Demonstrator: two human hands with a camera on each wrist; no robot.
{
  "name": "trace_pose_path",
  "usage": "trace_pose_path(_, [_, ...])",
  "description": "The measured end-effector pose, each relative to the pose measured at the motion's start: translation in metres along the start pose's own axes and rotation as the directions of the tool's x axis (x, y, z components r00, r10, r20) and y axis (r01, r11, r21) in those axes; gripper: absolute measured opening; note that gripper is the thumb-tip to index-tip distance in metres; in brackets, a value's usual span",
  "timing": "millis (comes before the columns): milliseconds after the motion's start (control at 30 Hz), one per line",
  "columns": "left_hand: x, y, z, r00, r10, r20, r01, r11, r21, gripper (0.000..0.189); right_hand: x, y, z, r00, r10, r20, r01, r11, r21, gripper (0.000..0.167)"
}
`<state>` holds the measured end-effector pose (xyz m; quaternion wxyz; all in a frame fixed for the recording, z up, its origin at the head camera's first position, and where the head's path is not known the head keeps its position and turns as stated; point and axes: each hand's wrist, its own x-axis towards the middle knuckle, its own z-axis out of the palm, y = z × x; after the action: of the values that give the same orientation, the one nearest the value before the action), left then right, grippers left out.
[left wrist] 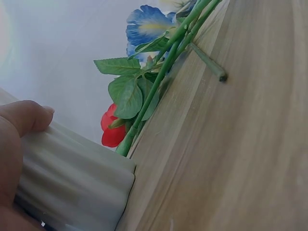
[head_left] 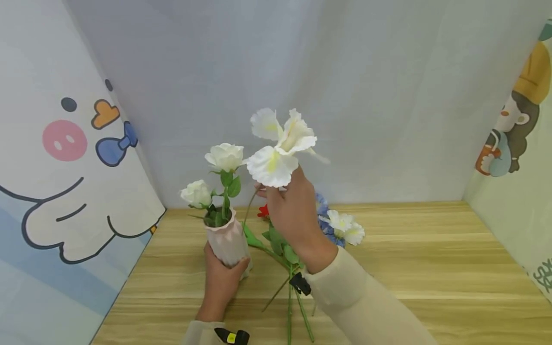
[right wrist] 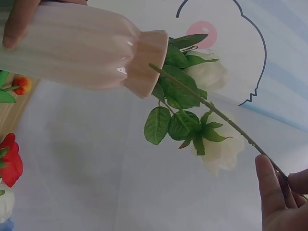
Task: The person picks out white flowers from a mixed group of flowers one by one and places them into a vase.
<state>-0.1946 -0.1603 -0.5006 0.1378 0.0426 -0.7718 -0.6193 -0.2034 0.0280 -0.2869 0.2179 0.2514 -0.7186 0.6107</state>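
A pale pink fluted vase (head_left: 227, 245) stands tilted on the table, its lower body gripped by my left hand (head_left: 221, 280). Two white roses (head_left: 224, 156) with green leaves rise out of its mouth. My right hand (head_left: 294, 211) pinches the thin stem (right wrist: 230, 123) of a large white iris (head_left: 272, 165) with yellow throats, held up to the right of the roses. In the right wrist view the stem's cut end overlaps the vase's rim. The left wrist view has my thumb (left wrist: 30, 115) lying along the vase's side.
On the wooden table (head_left: 431, 268), right of the vase, lies a pile of loose flowers: a red bloom (left wrist: 113, 129), blue blooms (left wrist: 148, 25), smaller white blooms (head_left: 342, 224) and green stems (head_left: 290, 306) reaching toward me. A grey-white curtain (head_left: 379, 120) hangs behind; printed cloths flank both sides.
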Motion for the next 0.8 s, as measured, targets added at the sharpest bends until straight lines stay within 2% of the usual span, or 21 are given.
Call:
trace_pose_path(233, [0.0,0.0,-0.001,1.0,-0.009,0.007,0.009,1.0,-0.006,0.104,0.011,-0.004,0.005,0.999,-0.044,-0.007,0.044,0.999,-0.002,0.029])
trace_pose_path(533, [0.001,-0.002,-0.001,1.0,-0.006,0.005,0.006,1.0,-0.006,0.104,0.02,-0.006,0.009,0.995,-0.094,-0.013,0.094,0.995,-0.023,0.03])
trace_pose_path(800, [0.001,-0.001,0.0,1.0,-0.002,0.001,0.002,1.0,-0.016,0.104,0.022,-0.003,0.012,0.994,-0.096,-0.043,0.094,0.994,-0.049,0.028])
